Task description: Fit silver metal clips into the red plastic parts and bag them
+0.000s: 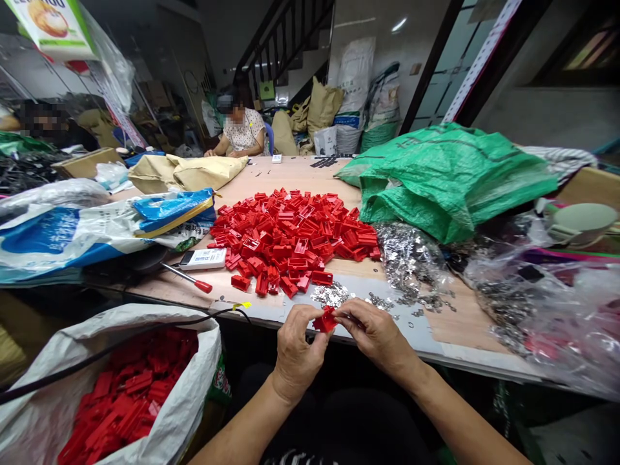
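Note:
My left hand (pixel 296 349) and my right hand (pixel 375 332) meet at the table's near edge, fingers pinched together on one small red plastic part (pixel 324 321). Just beyond them lies a scatter of small silver metal pieces (pixel 332 295). Farther out spreads a big pile of the same red plastic parts (pixel 295 236) on the wooden table (pixel 460 316).
A white sack (pixel 159 413) with red parts stands low at the left. A red-handled screwdriver (pixel 191 279) and a white device (pixel 203 259) lie left of the pile. Green bag (pixel 450 177) and clear bags of metal pieces (pixel 411 258) sit right. A person (pixel 239 132) sits at the far end.

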Tool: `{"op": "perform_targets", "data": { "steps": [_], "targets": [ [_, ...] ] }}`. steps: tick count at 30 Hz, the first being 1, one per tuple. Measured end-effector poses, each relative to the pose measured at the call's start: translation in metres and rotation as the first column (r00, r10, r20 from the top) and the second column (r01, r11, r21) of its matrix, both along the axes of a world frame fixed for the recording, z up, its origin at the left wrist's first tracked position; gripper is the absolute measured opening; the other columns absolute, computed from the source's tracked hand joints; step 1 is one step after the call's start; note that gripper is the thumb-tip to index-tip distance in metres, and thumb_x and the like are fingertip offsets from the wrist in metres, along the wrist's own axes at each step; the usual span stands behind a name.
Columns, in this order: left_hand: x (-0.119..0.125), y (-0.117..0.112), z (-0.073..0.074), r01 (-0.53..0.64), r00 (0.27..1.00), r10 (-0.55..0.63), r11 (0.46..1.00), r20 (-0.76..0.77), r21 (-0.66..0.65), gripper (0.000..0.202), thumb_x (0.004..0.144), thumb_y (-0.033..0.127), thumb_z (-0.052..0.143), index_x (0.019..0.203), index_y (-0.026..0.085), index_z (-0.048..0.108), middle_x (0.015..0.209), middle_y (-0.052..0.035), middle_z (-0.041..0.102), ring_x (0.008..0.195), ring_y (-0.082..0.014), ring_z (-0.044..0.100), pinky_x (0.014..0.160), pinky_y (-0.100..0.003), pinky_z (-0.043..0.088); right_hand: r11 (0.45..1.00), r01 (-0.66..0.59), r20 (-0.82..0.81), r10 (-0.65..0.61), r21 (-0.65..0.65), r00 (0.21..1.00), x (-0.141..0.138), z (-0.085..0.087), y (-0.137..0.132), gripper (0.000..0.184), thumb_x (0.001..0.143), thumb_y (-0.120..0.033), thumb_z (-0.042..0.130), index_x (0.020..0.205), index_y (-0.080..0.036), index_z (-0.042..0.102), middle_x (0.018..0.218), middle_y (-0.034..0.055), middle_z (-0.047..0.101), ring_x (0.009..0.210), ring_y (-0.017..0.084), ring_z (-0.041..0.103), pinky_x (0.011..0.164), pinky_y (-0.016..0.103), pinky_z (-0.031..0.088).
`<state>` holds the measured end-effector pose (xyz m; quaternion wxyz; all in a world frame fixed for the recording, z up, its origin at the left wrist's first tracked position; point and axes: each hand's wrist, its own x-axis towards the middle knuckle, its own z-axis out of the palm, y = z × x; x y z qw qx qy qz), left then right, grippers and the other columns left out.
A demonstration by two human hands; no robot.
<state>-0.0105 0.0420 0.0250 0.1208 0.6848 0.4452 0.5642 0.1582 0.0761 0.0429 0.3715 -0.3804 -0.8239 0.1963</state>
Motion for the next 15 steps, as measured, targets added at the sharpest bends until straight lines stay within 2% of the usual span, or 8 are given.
{"op": "perform_targets", "data": {
  "steps": [11, 15],
  "targets": [
    [0.0005, -0.0013, 0.0008, -0.026, 0.999, 0.026, 1.0, -0.037, 0.01, 0.027, 0.079, 0.003, 0.057, 0.099, 0.021, 0.058, 0.089, -0.0044, 0.064, 0.086, -0.0186, 0.063, 0.079, -0.033, 0.054, 0.997, 0.046, 0.037, -0.049, 0.06, 0.998, -0.0037, -0.0031, -0.002, 0.012, 0.09, -0.016, 0.048, 0.087, -0.022, 0.057, 0.077, 0.0034, 0.062, 0.068, 0.016, 0.058, 0.062, 0.028, 0.048],
    [0.001, -0.0009, -0.0001, -0.02, 0.999, 0.021, 1.0, -0.043, 0.014, 0.026, 0.08, 0.004, 0.057, 0.1, 0.021, 0.057, 0.088, -0.0044, 0.064, 0.085, -0.0182, 0.063, 0.078, -0.033, 0.055, 0.994, 0.052, 0.042, -0.056, 0.095, 0.998, -0.0033, -0.0051, -0.004, 0.012, 0.09, -0.015, 0.046, 0.088, -0.023, 0.056, 0.079, 0.0041, 0.063, 0.072, 0.017, 0.059, 0.065, 0.029, 0.049]
  ]
}}
